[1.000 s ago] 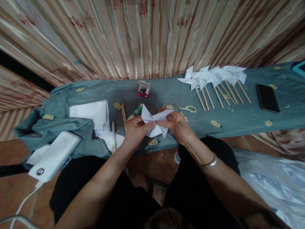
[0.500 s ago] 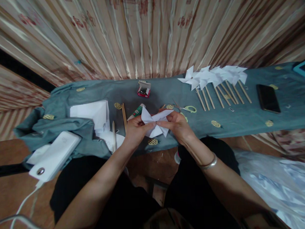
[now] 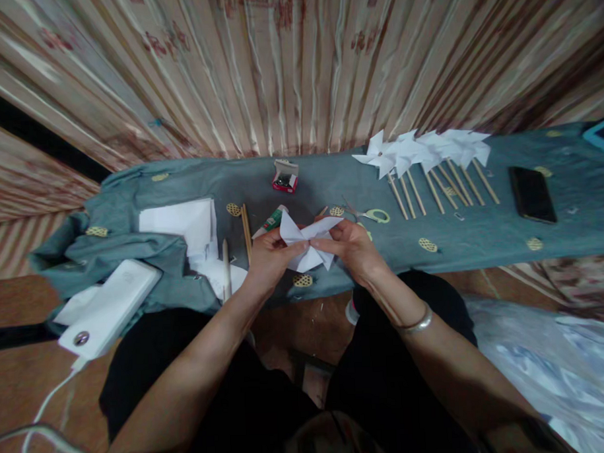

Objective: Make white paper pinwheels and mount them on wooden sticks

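Between both hands a folded white paper pinwheel [image 3: 314, 258] is held above the front part of the cloth. My left hand [image 3: 269, 257] is closed on its left side, thumb reaching toward the centre. From the right, my right hand [image 3: 355, 248] pinches it, its thumb also at the middle. Fingers hide what lies behind the paper. Just beyond sits a green and white box or tube [image 3: 275, 219], partly covered. Scissors with light green handles [image 3: 375, 215] lie past my right hand, partly hidden by it.
Finished pinwheels on sticks [image 3: 428, 153] lie at the back right, beside a dark phone [image 3: 532, 193]. A small red open box [image 3: 285, 177] stands behind the hands. Leftward are wooden sticks [image 3: 246, 232], a pencil-like stick [image 3: 226, 269], paper sheets [image 3: 177, 221] and a white power bank [image 3: 111, 309].
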Demonstrator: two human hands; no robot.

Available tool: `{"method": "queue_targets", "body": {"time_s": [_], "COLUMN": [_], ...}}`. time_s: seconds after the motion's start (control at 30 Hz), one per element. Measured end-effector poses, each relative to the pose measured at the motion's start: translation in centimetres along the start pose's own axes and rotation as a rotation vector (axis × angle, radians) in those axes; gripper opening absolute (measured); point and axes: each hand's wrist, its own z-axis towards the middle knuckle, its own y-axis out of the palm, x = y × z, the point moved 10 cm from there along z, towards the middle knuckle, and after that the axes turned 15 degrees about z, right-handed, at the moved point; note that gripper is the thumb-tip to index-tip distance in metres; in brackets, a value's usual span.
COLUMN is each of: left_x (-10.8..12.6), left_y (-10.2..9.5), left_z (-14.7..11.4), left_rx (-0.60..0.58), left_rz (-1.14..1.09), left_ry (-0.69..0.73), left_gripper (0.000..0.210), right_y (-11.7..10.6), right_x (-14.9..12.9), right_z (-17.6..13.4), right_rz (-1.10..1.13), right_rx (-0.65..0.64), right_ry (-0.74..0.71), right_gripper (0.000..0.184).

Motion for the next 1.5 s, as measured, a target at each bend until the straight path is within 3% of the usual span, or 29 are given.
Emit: {"method": "queue_targets", "body": {"time_s": [0.43, 0.53, 0.63, 0.77, 0.93, 1.07, 1.2, 1.33, 1.5], "left_x": [-0.2, -0.1, 0.3, 0.9, 1.4, 1.0, 0.7, 0.6, 0.8], "left_y": [0.4, 0.4, -0.4, -1.1, 2.4, 4.1, 3.6, 1.8, 2.0], "left_z": [0.2, 0.4, 0.9, 2.0, 2.6, 3.5, 3.8, 2.0, -1.4], "left_rx": [-0.03, -0.048, -0.012, 0.056, -0.029, -0.04, -0.025, -0.013, -0.136], "left_rz": [0.011, 0.029, 0.099, 0.395, 0.996, 1.215, 1.105, 0.691, 0.351], "left_ry": [0.008, 0.032, 0.108, 0.262, 0.532, 0.592, 0.535, 0.421, 0.261], "left_gripper": [0.037, 0.043, 0.04, 0.027, 0.027, 0.025, 0.022, 0.019, 0.021], "right_y": [0.3, 0.0, -1.7, -4.8, -5.9, -5.1, -3.8, -2.8, -1.4], "right_x": [0.1, -0.9, -3.3, -7.4, -9.8, -9.1, -8.1, -7.4, -8.2], "right_z": [0.0, 0.1, 0.4, 0.3, -1.0, -2.1, -2.8, -3.7, -6.4], "right_rz": [-0.024, -0.059, -0.065, -0.091, -0.11, -0.075, -0.114, -0.186, -0.426], "right_rx": [-0.033, -0.043, -0.004, 0.052, -0.001, -0.054, -0.103, -0.146, -0.159], "right_ry": [-0.006, -0.035, -0.112, -0.237, -0.279, -0.185, -0.13, -0.143, -0.336], "right_gripper": [0.05, 0.048, 0.045, 0.042, 0.041, 0.046, 0.047, 0.049, 0.039]}}
